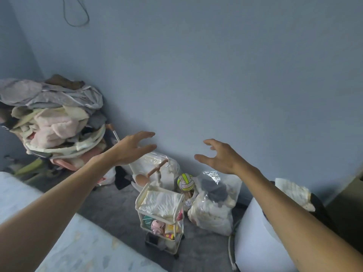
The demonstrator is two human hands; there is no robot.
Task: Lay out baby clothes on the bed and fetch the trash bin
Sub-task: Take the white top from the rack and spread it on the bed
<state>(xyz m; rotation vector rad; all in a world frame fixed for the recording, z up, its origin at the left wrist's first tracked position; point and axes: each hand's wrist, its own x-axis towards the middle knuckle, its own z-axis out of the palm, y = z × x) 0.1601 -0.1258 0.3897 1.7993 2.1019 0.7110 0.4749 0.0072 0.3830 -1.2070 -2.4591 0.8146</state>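
Blue-grey wall ahead, my left hand (131, 148) and right hand (220, 156) reach out empty, fingers spread, toward the clear plastic bag of clothes (214, 205), probably to lift it.

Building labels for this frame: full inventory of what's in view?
clothes pile: 1, grey, cream, pink, far left corner
bed: 1, pale blue, bottom left
trolley: 1, cream, tiered, floor centre
ball: 1, yellow-white, behind trolley
clear bag: 1, stuffed with cloth, right of trolley
white bin-like cylinder: 1, lower right, identity unclear
cable: 1, dark, on wall, top left
left hand: open, empty, raised
right hand: open, empty, raised
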